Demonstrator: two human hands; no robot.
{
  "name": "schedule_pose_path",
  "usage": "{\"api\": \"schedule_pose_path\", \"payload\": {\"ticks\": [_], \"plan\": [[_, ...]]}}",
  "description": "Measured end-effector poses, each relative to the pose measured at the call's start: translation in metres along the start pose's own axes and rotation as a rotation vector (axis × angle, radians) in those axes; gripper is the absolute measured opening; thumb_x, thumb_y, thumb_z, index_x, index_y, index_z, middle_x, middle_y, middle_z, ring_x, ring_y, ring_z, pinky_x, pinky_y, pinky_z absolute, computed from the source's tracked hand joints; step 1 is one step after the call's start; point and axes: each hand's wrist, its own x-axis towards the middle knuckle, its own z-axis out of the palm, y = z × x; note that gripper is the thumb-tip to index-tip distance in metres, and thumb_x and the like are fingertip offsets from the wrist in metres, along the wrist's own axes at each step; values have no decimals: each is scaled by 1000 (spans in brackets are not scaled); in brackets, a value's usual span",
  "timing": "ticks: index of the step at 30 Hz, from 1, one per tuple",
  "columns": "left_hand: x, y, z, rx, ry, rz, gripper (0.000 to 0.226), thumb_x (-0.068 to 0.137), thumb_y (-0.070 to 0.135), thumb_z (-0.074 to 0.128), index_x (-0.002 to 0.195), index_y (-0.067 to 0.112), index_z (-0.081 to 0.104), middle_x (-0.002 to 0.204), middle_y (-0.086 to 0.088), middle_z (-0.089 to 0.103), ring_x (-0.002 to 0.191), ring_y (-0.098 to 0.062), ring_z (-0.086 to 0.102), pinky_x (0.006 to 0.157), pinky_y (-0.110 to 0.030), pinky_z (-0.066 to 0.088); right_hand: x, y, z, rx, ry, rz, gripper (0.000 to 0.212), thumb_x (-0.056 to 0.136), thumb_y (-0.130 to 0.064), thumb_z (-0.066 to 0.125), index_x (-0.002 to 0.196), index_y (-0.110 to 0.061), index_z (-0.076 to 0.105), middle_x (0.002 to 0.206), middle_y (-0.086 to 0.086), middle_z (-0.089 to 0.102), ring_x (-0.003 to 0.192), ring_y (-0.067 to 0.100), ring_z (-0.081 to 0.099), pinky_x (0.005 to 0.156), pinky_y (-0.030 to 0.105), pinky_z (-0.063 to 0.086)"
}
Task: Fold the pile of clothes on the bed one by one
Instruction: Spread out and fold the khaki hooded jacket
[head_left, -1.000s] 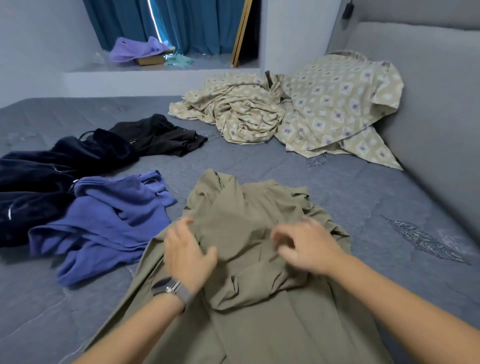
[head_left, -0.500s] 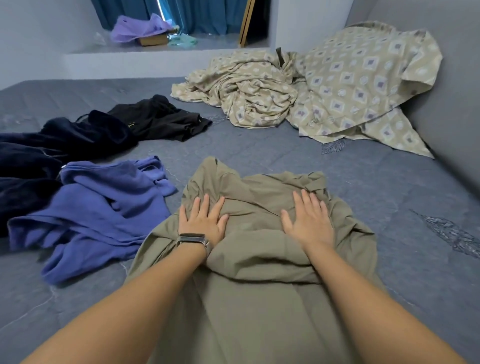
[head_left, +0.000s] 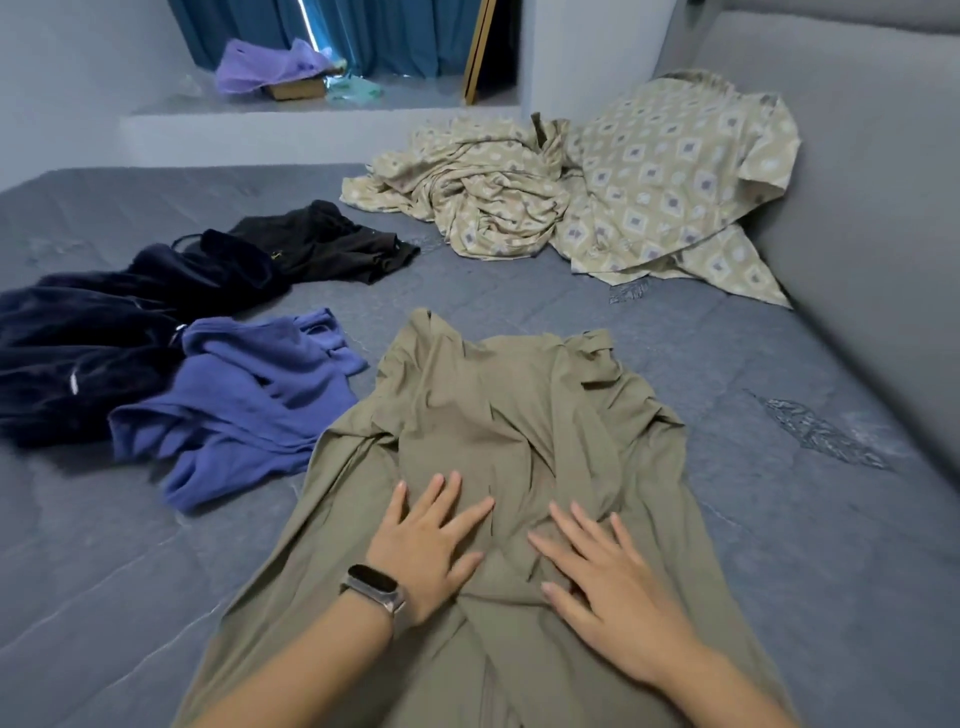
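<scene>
Dark navy garments (head_left: 88, 353), nine o'clock; black garment (head_left: 322, 244), eleven o'clock; blue garment (head_left: 244, 405), beside them, all unfolded on the bed (head_left: 779, 519). Olive garment (head_left: 519, 426), six o'clock, spread flat. Left hand (head_left: 423, 540), banded at the wrist, and right hand (head_left: 613, 582) press it with fingers straight, holding nothing. Patterned bedding (head_left: 623, 176), one o'clock. Step judged: smoothing before the fold; next, take an edge and bring it across. No writing legible.

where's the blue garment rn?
Head view, left of centre: the blue garment lies crumpled on the bed, between the dark clothes and the olive garment.
</scene>
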Motion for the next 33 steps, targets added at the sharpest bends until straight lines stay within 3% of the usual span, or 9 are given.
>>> {"api": "schedule_pose_path", "payload": {"ticks": [3, 5, 8, 12, 16, 21, 26, 30, 33], "plan": [[-46, 10, -9, -108, -94, -2, 58, 92, 59, 13, 148, 44, 20, 160, 2, 16, 148, -18, 12, 117, -50, 9, -33, -3, 3, -74, -76, 83, 67, 86, -68, -10, 147, -45, 10, 153, -14, 3, 144, 5, 6, 118, 36, 6], [-85, 8, -10, -214, -134, -102, 69, 83, 62, 6, 148, 43, 19, 161, 4, 9, 148, -14, 3, 118, -43, 4, -56, -9, -4, 158, -52, 173, 61, 93, -65, 14, 148, -42, 13, 152, -17, 7, 144, 4, 0, 118, 30, -4], [-139, -3, 1, -236, -92, -228, 88, 69, 66, -1, 149, 37, 23, 161, 1, 9, 148, -16, 1, 118, -44, 6, -95, -8, -3, 286, 159, 397, 51, 95, -27, 52, 144, -20, 41, 149, 1, 39, 143, 22, 29, 119, 37, 15], [-189, -25, 19, -223, -40, -546, 73, 92, 64, 29, 152, 27, 12, 161, -8, 2, 148, -27, -2, 114, -56, 7, -136, -16, 1, 85, 73, 786, 64, 89, -37, 59, 145, -19, 36, 154, 14, 29, 139, 36, 27, 115, 48, 22], [-212, -51, 26, -619, 128, -990, 90, 83, 64, 54, 146, 7, 24, 152, -23, 26, 139, -41, 24, 111, -58, 22, -169, -26, -7, 183, 104, 1010, 96, 78, -58, 66, 149, -16, 18, 154, 15, 20, 137, 39, 21, 108, 56, 24], [-230, -58, 31, -523, -4, -965, 69, 79, 60, 63, 116, 5, 48, 125, -20, 53, 117, -38, 50, 95, -43, 40, -199, -33, 4, 328, 111, 995, 98, 64, -57, 79, 134, -2, 38, 131, 21, 49, 122, 38, 46, 96, 44, 44], [-242, -62, 24, -862, 132, -744, 25, 87, 33, 67, 95, 9, 67, 100, -16, 70, 98, -35, 62, 75, -35, 44, -212, -52, 1, 575, 367, 950, 46, 78, -20, 78, 112, -1, 54, 111, 22, 64, 105, 37, 59, 82, 38, 45], [-247, -63, 29, -963, 175, -742, 22, 85, 24, 70, 98, 8, 64, 99, -16, 68, 99, -35, 61, 77, -36, 44, -223, -62, 7, 700, 537, 1053, 80, 64, -11, 87, 125, -9, 35, 120, 25, 48, 108, 40, 50, 84, 52, 51], [-246, -62, 35, -915, 190, -821, 38, 81, 21, 74, 109, 0, 59, 108, -23, 64, 105, -39, 58, 82, -39, 43, -228, -71, 7, 641, 576, 995, 83, 60, 4, 84, 128, -10, 38, 124, 27, 40, 117, 36, 39, 97, 40, 40]]}}
